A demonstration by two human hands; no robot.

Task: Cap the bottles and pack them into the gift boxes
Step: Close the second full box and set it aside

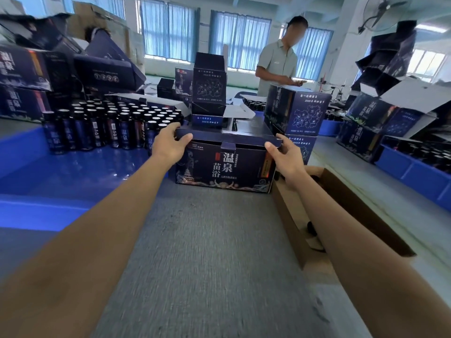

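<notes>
both hands grip gift box lid (top corners).

Bottles stand left of the gift box, a carton right of it.

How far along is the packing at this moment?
Done: several closed boxes are stacked behind on the right. In hand: the left hand and right hand pinch the lid of the gift box in front, its tuck flap not yet in. Left: many bottles stand in the blue tray; their caps are too small to judge.
</notes>
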